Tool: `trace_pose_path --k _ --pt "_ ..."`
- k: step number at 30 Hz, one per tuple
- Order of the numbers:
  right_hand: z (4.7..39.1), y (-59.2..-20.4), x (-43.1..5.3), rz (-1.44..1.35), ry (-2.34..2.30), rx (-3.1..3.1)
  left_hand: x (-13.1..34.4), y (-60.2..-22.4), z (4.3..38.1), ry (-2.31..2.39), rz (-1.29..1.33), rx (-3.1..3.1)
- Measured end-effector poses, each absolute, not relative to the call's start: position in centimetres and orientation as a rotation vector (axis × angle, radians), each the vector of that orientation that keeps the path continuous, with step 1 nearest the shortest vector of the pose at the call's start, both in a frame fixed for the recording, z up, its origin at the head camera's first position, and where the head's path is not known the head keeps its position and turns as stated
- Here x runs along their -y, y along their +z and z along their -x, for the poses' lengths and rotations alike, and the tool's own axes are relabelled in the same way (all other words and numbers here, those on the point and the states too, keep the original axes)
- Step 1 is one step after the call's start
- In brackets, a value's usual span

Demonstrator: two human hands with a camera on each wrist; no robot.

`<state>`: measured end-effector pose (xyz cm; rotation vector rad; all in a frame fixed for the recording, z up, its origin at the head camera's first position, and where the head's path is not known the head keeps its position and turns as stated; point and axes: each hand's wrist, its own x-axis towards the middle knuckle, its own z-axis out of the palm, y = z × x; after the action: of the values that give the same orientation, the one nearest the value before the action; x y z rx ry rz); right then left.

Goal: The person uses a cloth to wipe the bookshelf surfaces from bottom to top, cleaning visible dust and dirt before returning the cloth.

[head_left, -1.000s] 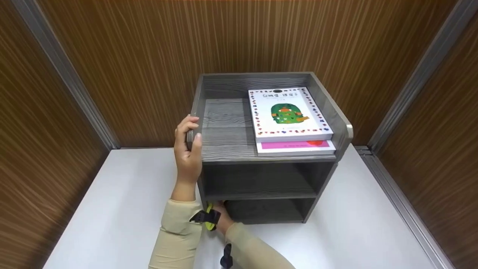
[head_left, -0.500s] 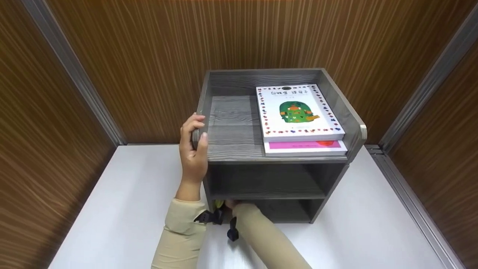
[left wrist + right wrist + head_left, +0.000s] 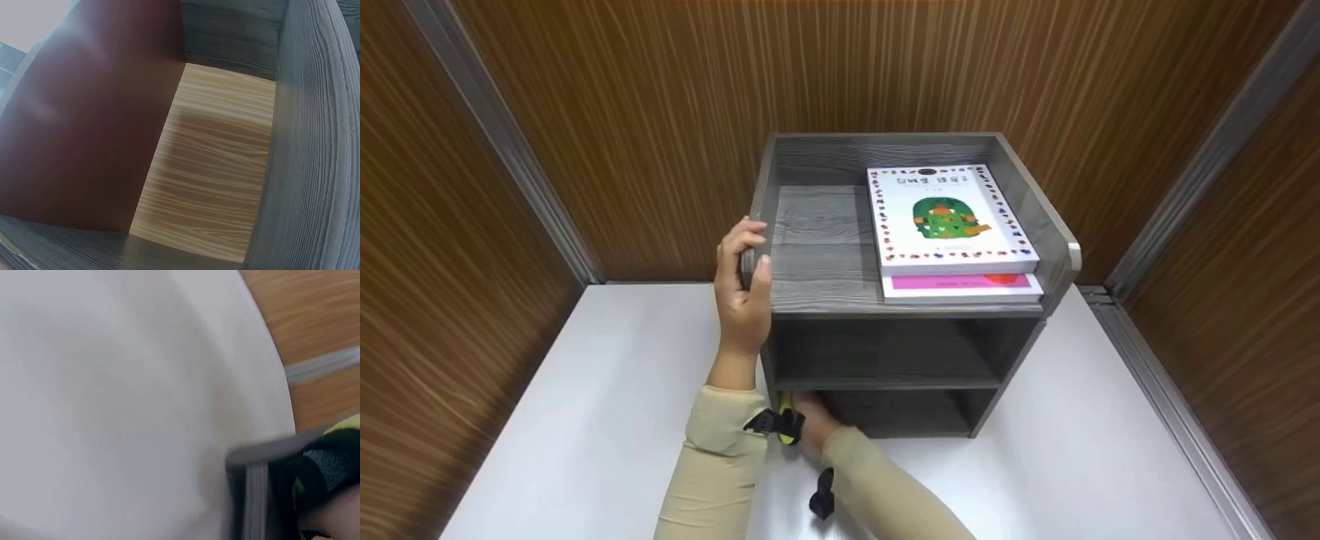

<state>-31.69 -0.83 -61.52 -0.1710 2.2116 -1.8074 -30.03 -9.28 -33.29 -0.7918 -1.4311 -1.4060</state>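
Observation:
In the head view my left hand [image 3: 744, 304] grips the front edge of the left side panel of a grey wood-grain shelf unit [image 3: 825, 259], thumb on the inner side and fingers curled over the outside. My right hand [image 3: 812, 416] is at the left end of the bottom compartment, its fingers mostly hidden. Beside it sticks out a yellow-and-black object [image 3: 787, 435] that it seems to hold; the kind is unclear. In the right wrist view the dark, yellow-rimmed object [image 3: 329, 464] appears next to a blurred piece of the hand.
Two books lie stacked on the right of the top shelf, a white-covered one [image 3: 952, 217] over a pink-and-white one [image 3: 960, 286]. The unit stands on a white table [image 3: 652, 360]. Brown wood-grain walls [image 3: 660, 135] with metal corner rails [image 3: 502, 142] close in three sides.
My right hand went deeper into the bottom compartment with the yellow-and-black object, then came partly back out. My left hand keeps its grip on the side panel. The view shifted slightly.

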Motion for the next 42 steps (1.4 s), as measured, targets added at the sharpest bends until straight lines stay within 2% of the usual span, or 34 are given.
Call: trace_pose_path --k 2,3,7,14,23,28,34,38,42 --pt "31.0 -60.7 1.4 0.055 -2.075 -1.984 9.3 -33.2 30.0 -1.411 0.791 1.426" --pt "29.3 -57.3 1.8 -0.043 -2.163 -1.868 9.4 -33.2 30.0 -1.413 0.789 1.426" --pt "28.2 -56.8 2.0 -0.126 -2.255 -1.727 9.4 -33.3 29.8 -1.415 0.773 1.443" --pt "26.9 -57.1 0.3 0.028 -2.105 -2.035 9.3 -33.3 29.7 -1.416 0.759 1.448" --pt "25.8 -55.7 -6.4 0.428 -1.664 -2.288 9.2 -33.4 29.7 -1.410 0.753 1.461" --pt "25.4 -53.7 -9.7 0.718 -1.049 -2.933 9.3 -33.4 29.7 -1.382 0.759 1.488" --pt "26.2 -54.1 -10.6 0.818 -0.362 -3.465 9.7 -33.3 29.8 -1.383 0.747 1.485" --pt "26.9 -55.8 -10.8 0.802 -0.308 -3.365 9.6 -33.4 29.8 -1.384 0.747 1.479" --pt "27.1 -56.5 -11.5 0.736 -0.502 -3.060 9.4 -33.4 29.8 -1.384 0.762 1.485"
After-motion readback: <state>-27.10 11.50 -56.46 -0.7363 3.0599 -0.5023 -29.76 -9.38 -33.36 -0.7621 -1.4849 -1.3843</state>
